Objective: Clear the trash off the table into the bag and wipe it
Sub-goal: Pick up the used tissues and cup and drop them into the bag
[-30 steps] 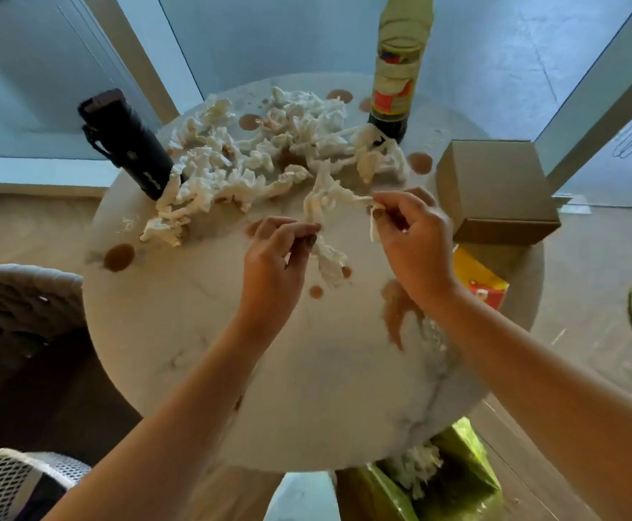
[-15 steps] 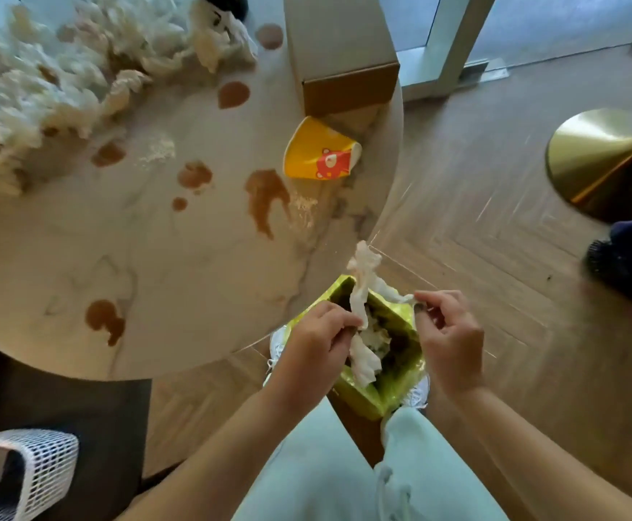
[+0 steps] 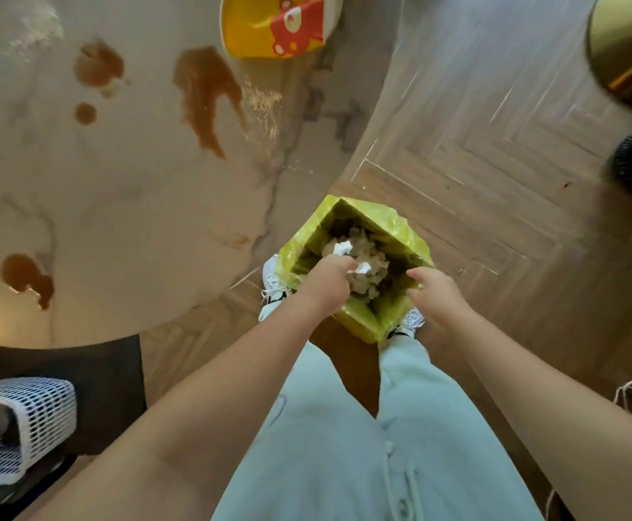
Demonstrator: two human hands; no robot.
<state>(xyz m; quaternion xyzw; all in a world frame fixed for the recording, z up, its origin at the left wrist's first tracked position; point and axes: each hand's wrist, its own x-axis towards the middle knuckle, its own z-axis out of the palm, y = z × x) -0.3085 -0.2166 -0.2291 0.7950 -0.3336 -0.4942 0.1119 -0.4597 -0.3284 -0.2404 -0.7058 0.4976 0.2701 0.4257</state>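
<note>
The green bag stands open on the floor between the person's shoes, full of crumpled tissue. The left hand curls around white tissue inside it; the right hand pinches the rim. The table beside carries brown stains and a yellow cup.

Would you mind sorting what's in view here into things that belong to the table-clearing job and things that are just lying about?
Part of the job:
- green bag
- crumpled tissue in it
- left hand in the bag
- right hand at its rim
- yellow paper cup
- brown spills
- table

Lying about:
- white mesh basket
- gold stand
</note>
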